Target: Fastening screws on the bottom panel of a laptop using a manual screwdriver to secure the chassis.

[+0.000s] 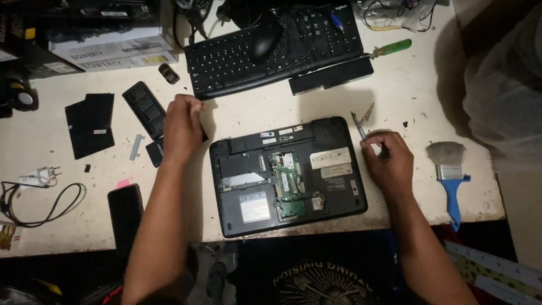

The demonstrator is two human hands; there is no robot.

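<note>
A black laptop lies upside down on the white table, its bottom covers off and a green circuit board bared. My right hand rests at the laptop's right edge, closed on a small screwdriver whose tip points up and away. My left hand hovers left of the laptop, fingers pinched over a black screwdriver bit case; whatever sits between the fingertips is too small to make out.
A black keyboard with a mouse on it lies at the back, a green-handled screwdriver beside it. A blue-handled brush lies right. A phone, black cover panels, a cable and boxes are left.
</note>
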